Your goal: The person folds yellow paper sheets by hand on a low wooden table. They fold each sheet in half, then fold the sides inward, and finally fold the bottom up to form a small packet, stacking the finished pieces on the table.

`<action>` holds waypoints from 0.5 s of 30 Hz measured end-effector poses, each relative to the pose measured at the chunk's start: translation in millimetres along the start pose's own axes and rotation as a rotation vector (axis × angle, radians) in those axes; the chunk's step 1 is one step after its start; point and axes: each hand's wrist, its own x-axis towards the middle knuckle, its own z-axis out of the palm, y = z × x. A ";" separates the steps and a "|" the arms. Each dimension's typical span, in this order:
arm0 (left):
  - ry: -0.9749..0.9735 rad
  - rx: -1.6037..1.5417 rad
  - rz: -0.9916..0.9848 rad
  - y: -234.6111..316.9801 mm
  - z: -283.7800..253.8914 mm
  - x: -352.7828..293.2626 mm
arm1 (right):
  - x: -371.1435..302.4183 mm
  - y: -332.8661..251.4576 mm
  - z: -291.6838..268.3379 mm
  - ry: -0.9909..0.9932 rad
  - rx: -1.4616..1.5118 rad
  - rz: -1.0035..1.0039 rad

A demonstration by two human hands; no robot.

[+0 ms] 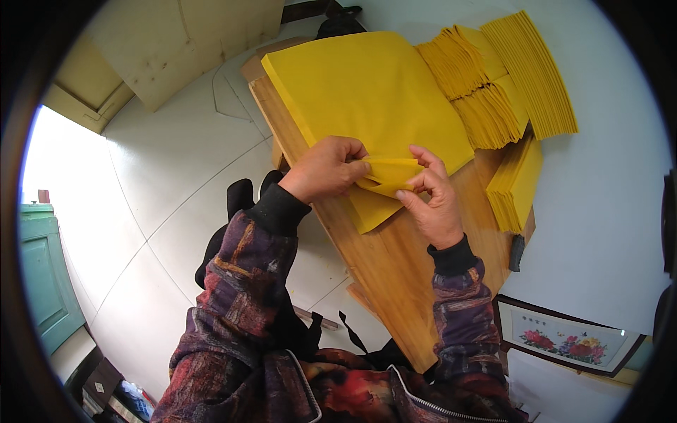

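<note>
Over the near edge of a large flat pile of yellow sheets, both hands hold a small folded part of a yellow sheet. My left hand pinches its left end between thumb and fingers. At the other end, my right hand grips the edge with thumb and forefinger, the other fingers lifted and bent. The fold gapes a little between the hands. Below it, a yellow corner hangs over the wooden tabletop. Whether paper or cloth, I cannot tell.
Bundles of pleated yellow pieces lie at the table's far right, beside a taller pleated stack. Another folded stack is nearer, with a small dark block by the table edge. A framed flower picture stands at lower right.
</note>
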 end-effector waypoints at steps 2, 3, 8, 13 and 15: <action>-0.006 -0.003 0.002 -0.2 0.0 0.1 | 1.4 0.8 -1.1 -0.006 -0.033 -0.011; -0.006 0.002 0.005 -0.2 0.0 0.2 | 1.7 1.1 -1.6 -0.012 -0.020 -0.002; -0.027 0.025 0.047 -0.3 -1.5 0.1 | 2.4 0.4 -1.8 -0.012 0.018 0.032; -0.065 -0.021 0.105 -2.0 -4.0 -2.0 | 2.8 0.2 -1.5 0.000 0.010 0.022; -0.063 -0.007 0.087 -1.4 -3.8 -1.5 | 2.8 0.9 -0.6 0.013 0.020 0.023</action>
